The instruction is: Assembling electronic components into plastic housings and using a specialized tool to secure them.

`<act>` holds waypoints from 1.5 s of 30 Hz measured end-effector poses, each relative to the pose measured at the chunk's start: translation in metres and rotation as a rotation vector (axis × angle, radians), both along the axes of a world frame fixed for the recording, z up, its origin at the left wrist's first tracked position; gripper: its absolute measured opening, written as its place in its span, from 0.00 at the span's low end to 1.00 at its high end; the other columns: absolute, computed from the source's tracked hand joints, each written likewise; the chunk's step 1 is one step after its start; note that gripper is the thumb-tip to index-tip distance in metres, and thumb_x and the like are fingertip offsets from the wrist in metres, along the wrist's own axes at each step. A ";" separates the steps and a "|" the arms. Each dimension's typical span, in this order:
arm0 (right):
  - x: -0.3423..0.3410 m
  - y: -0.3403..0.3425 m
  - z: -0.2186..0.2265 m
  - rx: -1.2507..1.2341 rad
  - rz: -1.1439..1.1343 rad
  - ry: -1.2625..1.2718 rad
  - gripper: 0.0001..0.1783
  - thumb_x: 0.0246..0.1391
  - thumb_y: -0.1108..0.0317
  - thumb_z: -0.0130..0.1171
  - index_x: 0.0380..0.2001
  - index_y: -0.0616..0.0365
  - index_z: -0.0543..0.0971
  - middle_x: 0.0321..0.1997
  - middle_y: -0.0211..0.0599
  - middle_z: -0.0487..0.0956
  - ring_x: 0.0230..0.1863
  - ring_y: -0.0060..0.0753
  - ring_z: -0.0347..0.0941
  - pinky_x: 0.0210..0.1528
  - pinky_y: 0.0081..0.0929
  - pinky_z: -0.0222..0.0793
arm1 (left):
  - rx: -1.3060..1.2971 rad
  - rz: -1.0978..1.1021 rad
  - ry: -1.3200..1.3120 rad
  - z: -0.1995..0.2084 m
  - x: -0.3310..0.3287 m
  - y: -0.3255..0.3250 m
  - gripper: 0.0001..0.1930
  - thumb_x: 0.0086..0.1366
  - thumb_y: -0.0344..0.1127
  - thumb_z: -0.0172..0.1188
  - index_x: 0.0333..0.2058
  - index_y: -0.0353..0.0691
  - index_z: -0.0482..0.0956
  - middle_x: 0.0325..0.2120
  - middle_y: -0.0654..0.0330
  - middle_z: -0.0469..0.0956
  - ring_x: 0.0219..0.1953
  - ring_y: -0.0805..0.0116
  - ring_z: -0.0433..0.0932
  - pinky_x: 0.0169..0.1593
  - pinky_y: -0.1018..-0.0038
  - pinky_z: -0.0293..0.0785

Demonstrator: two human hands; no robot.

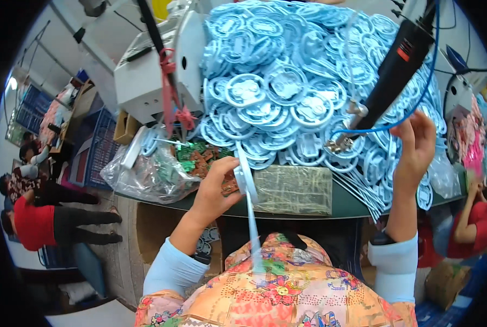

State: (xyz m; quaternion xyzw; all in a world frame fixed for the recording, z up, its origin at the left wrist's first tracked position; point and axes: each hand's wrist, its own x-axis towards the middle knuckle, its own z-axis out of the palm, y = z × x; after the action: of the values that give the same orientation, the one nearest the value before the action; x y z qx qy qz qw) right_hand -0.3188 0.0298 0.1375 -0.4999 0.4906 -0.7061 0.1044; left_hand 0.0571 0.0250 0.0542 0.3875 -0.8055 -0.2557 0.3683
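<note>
My left hand (pixel 213 191) is closed on a light blue plastic ring-shaped part (pixel 244 177), seen edge-on, with a long narrow strip pointing down toward me. My right hand (pixel 416 146) is raised at the right of the pile, empty, its fingers bent and somewhat apart. Its fingertips are close to a blue cable (pixel 385 128); whether they touch it I cannot tell. A black electric screwdriver (pixel 399 68) hangs tilted to the left of that hand, its metal tip low over the pile. A big heap of light blue plastic parts (pixel 284 84) covers the table beyond my hands.
A tape-wrapped block (pixel 292 191) lies at the table's front edge, with thin white rods (pixel 361 193) beside it. Green and brown circuit boards (pixel 197 158) and a clear plastic bag (pixel 156 177) are at left, before a white machine (pixel 153 76). Other people stand or sit on both sides.
</note>
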 end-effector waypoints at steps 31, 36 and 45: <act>0.164 0.031 -0.081 0.433 0.671 0.642 0.20 0.59 0.51 0.59 0.24 0.56 0.77 0.22 0.41 0.77 0.23 0.51 0.75 0.24 0.45 0.69 | -0.461 0.020 -0.185 -0.013 -0.001 0.028 0.37 0.41 0.22 0.70 0.54 0.41 0.69 0.50 0.45 0.76 0.39 0.51 0.79 0.39 0.64 0.76; 0.138 0.032 -0.075 0.393 0.746 0.704 0.20 0.56 0.50 0.62 0.24 0.55 0.75 0.25 0.40 0.75 0.26 0.48 0.76 0.26 0.42 0.70 | -0.088 0.078 -0.164 -0.034 0.058 0.081 0.36 0.43 0.25 0.73 0.54 0.41 0.70 0.53 0.47 0.74 0.49 0.46 0.78 0.50 0.61 0.77; 0.108 0.008 -0.127 0.531 0.447 0.732 0.10 0.52 0.65 0.66 0.32 0.55 0.75 0.29 0.39 0.76 0.26 0.44 0.76 0.27 0.38 0.70 | 0.997 0.136 -1.501 -0.085 0.202 0.168 0.15 0.54 0.36 0.66 0.41 0.45 0.79 0.38 0.55 0.82 0.42 0.50 0.81 0.44 0.60 0.78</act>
State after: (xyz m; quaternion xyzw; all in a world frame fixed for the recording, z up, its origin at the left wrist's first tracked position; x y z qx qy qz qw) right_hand -0.2113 0.0375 0.0104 -0.7637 0.5387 -0.2958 0.1977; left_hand 0.2591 0.1929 -0.0306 0.6140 -0.6051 -0.2325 -0.4503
